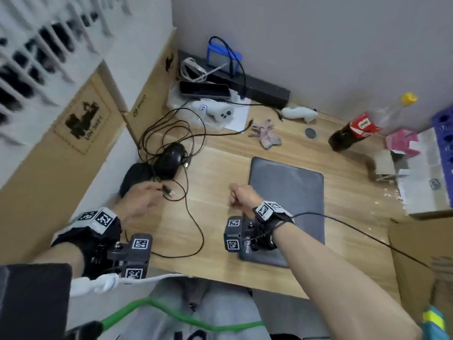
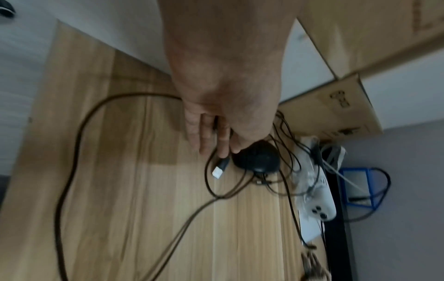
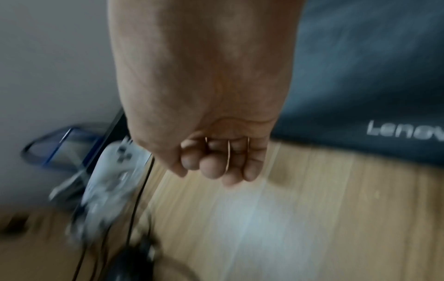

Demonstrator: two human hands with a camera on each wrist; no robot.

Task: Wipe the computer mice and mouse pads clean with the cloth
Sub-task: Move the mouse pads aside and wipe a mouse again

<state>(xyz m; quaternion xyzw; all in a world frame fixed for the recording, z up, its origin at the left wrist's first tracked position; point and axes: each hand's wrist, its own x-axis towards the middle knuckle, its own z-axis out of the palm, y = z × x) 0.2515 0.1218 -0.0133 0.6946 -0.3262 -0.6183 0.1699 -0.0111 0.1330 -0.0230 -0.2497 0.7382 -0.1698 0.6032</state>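
Left hand (image 1: 139,200) pinches USB plug (image 2: 220,169) of mouse cable, just beside two black mice (image 1: 169,159) at worktop (image 1: 215,241) left edge. Right hand (image 1: 241,195) loosely curled, holds nothing, hovers beside grey mouse pad (image 1: 289,192). Cloth (image 1: 266,134) lies crumpled well apart, toward wall. Judgement: cloth soft, light, bunches easily, so gather in palm. Mice light, smooth, tangled cables drag, so grip by sides. Pad limp, may slide, so pin edge.
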